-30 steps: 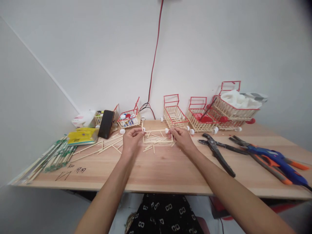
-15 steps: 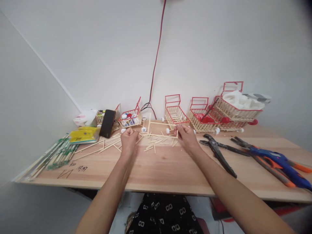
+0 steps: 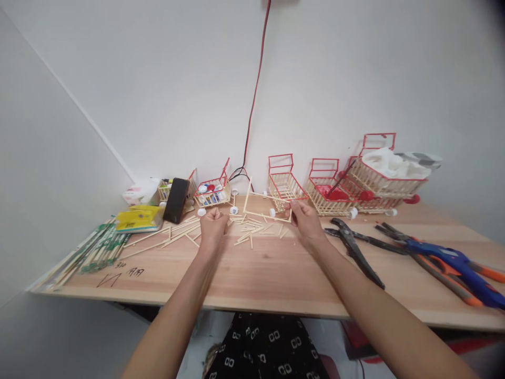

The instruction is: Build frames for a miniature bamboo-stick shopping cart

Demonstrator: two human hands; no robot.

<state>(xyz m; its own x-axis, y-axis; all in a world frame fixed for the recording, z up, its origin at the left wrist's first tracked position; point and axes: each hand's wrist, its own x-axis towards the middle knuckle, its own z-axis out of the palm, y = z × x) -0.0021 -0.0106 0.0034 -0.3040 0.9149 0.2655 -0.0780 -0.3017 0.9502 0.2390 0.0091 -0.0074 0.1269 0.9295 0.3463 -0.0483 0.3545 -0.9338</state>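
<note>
My right hand (image 3: 304, 220) pinches the right end of a rectangular frame (image 3: 248, 196) made of thin wooden sticks. The frame hangs tilted above the table, its far end pointing left. To its left, my left hand (image 3: 213, 225) is closed with curled fingers, apart from the frame; what it holds, if anything, is hidden. Loose cut sticks (image 3: 252, 229) lie scattered on the wood below and between both hands. Behind the frame stands a small stick-built cart (image 3: 286, 184) with a red rim and a raised red handle.
More small carts (image 3: 330, 195) line the wall, one (image 3: 213, 195) filled with bottle caps. A phone (image 3: 175, 200), a yellow packet (image 3: 139, 218) and bagged sticks (image 3: 101, 247) are at left. Pliers (image 3: 353, 247) and a blue glue gun (image 3: 445, 258) lie at right.
The stick frame has moved slightly right in my right hand, and its left end has tilted. My left hand stays closed and has shifted little. The whole view has drifted slightly.
</note>
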